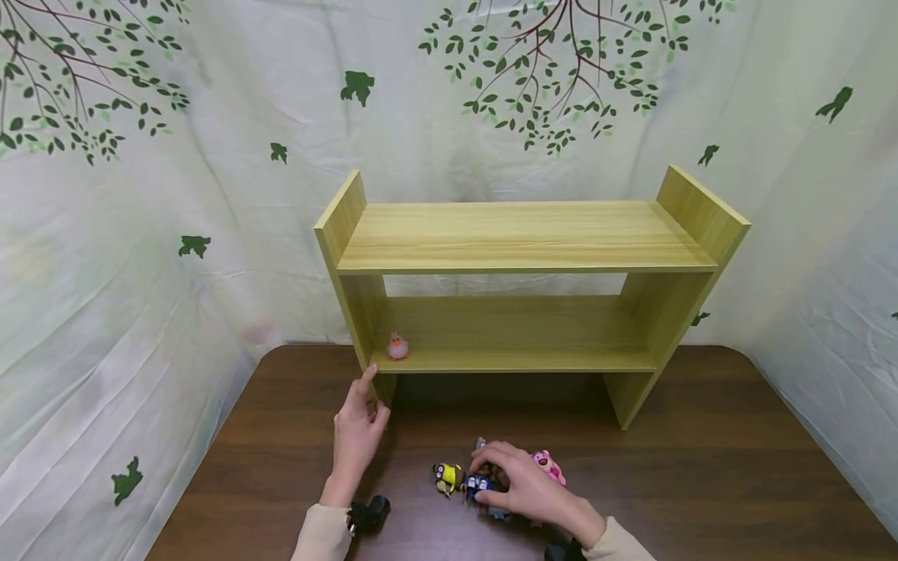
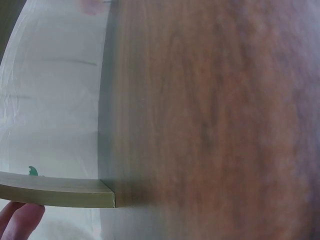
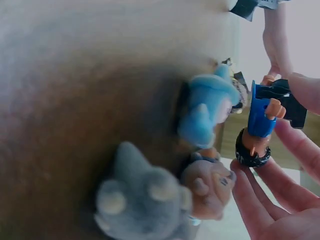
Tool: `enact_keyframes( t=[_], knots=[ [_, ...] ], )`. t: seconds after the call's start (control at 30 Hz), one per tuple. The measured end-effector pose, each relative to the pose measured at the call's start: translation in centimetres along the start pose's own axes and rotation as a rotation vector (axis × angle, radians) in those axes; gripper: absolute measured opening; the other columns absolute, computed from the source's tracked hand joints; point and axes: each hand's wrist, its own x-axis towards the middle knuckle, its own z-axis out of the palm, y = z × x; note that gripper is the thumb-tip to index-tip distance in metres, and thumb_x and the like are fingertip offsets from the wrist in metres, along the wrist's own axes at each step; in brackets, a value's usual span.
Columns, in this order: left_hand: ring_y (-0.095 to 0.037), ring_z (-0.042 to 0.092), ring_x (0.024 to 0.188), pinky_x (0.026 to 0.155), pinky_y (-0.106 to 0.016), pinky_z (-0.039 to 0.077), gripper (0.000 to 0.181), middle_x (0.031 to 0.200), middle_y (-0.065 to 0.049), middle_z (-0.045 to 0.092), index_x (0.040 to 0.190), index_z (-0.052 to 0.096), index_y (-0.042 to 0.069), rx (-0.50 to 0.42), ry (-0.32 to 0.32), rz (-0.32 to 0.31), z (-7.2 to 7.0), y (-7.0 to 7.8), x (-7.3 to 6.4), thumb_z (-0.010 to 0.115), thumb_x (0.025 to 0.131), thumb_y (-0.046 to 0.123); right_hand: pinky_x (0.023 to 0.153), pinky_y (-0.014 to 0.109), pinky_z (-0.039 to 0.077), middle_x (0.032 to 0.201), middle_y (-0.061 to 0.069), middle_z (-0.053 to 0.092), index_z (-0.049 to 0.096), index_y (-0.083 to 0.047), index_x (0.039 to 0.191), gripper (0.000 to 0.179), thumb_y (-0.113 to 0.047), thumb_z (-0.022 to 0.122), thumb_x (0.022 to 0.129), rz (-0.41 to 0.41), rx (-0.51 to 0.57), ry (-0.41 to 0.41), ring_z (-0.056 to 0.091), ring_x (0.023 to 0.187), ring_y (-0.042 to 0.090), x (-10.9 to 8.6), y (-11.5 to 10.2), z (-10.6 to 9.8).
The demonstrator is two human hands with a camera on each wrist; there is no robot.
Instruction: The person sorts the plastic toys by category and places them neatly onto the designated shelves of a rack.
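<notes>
My left hand (image 1: 356,432) is at the left side panel of a pale wooden shelf (image 1: 526,366); its extended index finger touches the front edge. In the left wrist view, fingertips (image 2: 29,216) rest against that panel. With thumb and fingers, my right hand (image 1: 522,479) pinches a small figurine in blue with black hair (image 3: 260,120), held sideways over the table. Close to it lie a grey figurine (image 3: 145,200), a brown one (image 3: 207,187), a light-blue one (image 3: 205,107), a yellow-and-black one (image 1: 447,477) and a pink bear figurine (image 1: 549,467), partly behind the hand.
A pink chick figurine (image 1: 397,347) stands at the left end of the lower shelf board. The shelf stands at the back of a dark brown table (image 1: 730,467). Behind it hangs a white cloth (image 1: 281,202) with printed leaves and branches.
</notes>
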Motion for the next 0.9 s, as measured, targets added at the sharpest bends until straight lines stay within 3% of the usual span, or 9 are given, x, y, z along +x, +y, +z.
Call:
enact_keyframes(
  t=[0.2, 0.47, 0.9],
  knots=[
    [-0.010, 0.039, 0.057, 0.047, -0.025, 0.041, 0.080, 0.087, -0.004, 0.047, 0.141, 0.041, 0.023, 0.004, 0.002, 0.000, 0.0, 0.0, 0.0, 0.062, 0.073, -0.015, 0.091, 0.038, 0.047, 0.120, 0.011, 0.059, 0.061, -0.015, 0.105, 0.021, -0.022, 0.070, 0.088, -0.039, 0.104, 0.039, 0.056, 0.113, 0.022, 0.3, 0.0, -0.6],
    [-0.012, 0.041, 0.058, 0.048, -0.026, 0.043, 0.079, 0.087, -0.004, 0.047, 0.140, 0.042, 0.022, 0.005, 0.003, 0.001, 0.0, 0.1, 0.1, 0.062, 0.074, -0.014, 0.078, 0.037, 0.052, 0.125, 0.008, 0.057, 0.060, -0.016, 0.106, 0.020, -0.020, 0.069, 0.089, -0.075, 0.134, 0.086, 0.059, 0.101, 0.015, 0.8, -0.3, -1.7],
    [-0.012, 0.042, 0.057, 0.048, -0.026, 0.043, 0.080, 0.088, -0.004, 0.048, 0.141, 0.041, 0.023, 0.006, 0.002, 0.004, 0.0, 0.1, 0.0, 0.062, 0.074, -0.015, 0.085, 0.037, 0.050, 0.129, 0.005, 0.055, 0.060, -0.016, 0.108, 0.018, -0.017, 0.066, 0.090, -0.085, 0.160, 0.117, 0.057, 0.108, 0.019, 1.9, -1.5, -3.5]
  ],
)
